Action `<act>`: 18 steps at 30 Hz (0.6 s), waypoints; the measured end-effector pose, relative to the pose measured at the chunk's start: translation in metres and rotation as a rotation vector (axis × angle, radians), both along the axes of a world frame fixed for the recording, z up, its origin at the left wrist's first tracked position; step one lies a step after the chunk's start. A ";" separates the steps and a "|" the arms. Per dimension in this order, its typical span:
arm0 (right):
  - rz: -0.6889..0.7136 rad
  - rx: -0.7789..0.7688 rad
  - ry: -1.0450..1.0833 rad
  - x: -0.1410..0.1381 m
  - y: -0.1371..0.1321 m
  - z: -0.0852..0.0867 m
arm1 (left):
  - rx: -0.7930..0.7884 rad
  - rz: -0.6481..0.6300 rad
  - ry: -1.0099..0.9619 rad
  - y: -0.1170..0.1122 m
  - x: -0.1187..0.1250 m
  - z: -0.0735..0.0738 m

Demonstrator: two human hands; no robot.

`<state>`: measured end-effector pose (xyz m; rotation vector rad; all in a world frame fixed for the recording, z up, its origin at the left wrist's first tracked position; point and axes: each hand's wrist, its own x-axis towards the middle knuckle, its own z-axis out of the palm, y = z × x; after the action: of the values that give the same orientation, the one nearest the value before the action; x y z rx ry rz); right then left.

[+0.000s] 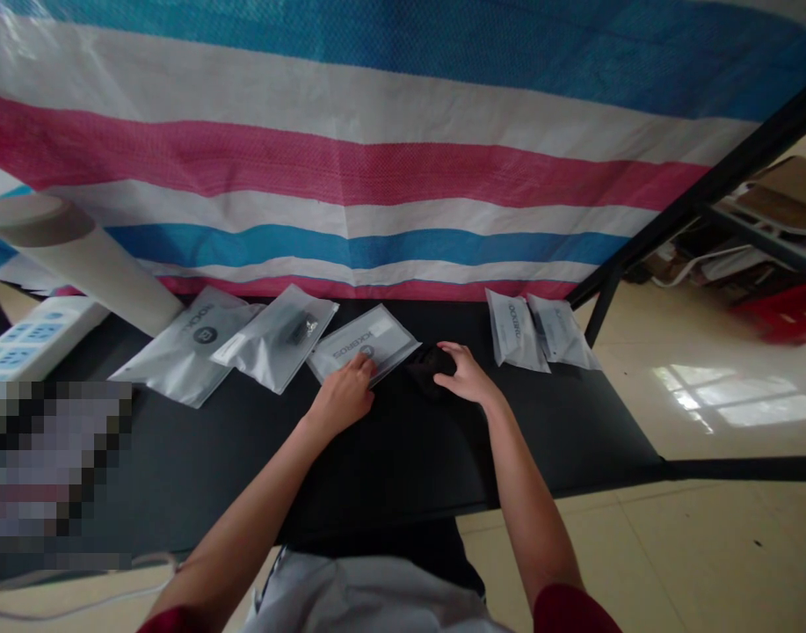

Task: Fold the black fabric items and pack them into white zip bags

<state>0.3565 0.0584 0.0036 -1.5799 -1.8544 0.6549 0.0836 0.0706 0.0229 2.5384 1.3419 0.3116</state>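
Observation:
My left hand [346,394] is at a frosted plastic zip bag [337,350] with printed lettering, which lies near the middle of the black table. Its fingers are curled with the tips pressed on the bag's lower right part. My right hand [467,374] has its thumb and fingers curved round a black object [432,369] just right of that bag. The object blends into the table, so its kind is unclear. Left of my hands lie a second frosted bag [277,338] with something dark inside and a third bag [201,347] with a round logo.
Two smaller frosted bags, a left one [516,330] and a right one [561,332], lie at the table's right. A white bottle [92,264] and a power strip [43,334] stand at the left. A striped sheet [350,176] hangs behind the black table [389,475].

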 end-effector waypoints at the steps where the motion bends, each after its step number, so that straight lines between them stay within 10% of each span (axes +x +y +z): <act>1: 0.063 -0.004 0.075 0.000 0.000 0.000 | 0.001 0.017 0.011 0.002 -0.001 -0.001; 8: 0.335 -0.238 0.480 -0.025 -0.005 0.009 | 0.038 0.084 -0.082 0.004 -0.001 0.002; 18: 0.266 -0.175 0.334 -0.045 -0.005 0.007 | 0.134 -0.016 -0.247 0.001 0.001 -0.001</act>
<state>0.3119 0.0539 0.0105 -1.2411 -1.8024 1.1528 0.0850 0.0721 0.0218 2.5125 1.2435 0.7081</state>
